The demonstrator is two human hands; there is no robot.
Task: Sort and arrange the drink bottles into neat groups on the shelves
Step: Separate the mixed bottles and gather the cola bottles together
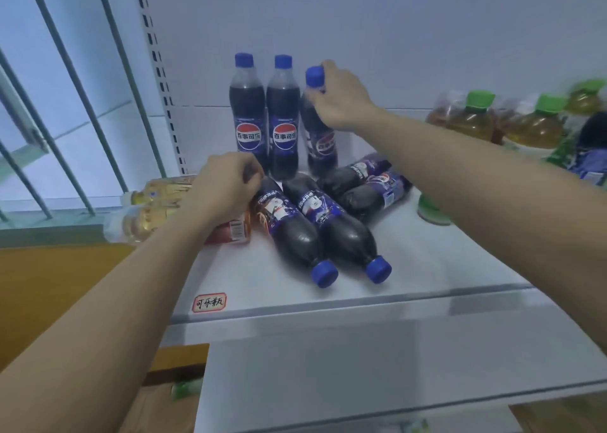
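Two cola bottles [248, 110] with blue caps stand upright at the back of the white shelf [427, 268]. My right hand [341, 97] grips the neck of a third cola bottle [320, 143], which stands slightly tilted beside them. Several more cola bottles [328, 222] lie on their sides in the middle of the shelf. My left hand [223, 186] is curled over the base of the leftmost lying cola bottle [285, 225]; whether it holds that bottle is unclear. Under that hand lie yellow tea bottles [154, 202] with a red label.
Green-capped tea bottles [473, 117] crowd the right end of the shelf, and one green cap [430, 211] sits under my right forearm. A red-framed paper label [209, 302] is stuck on the shelf's front edge. A slotted upright [161, 81] bounds the left side. A lower shelf [361, 367] juts out below.
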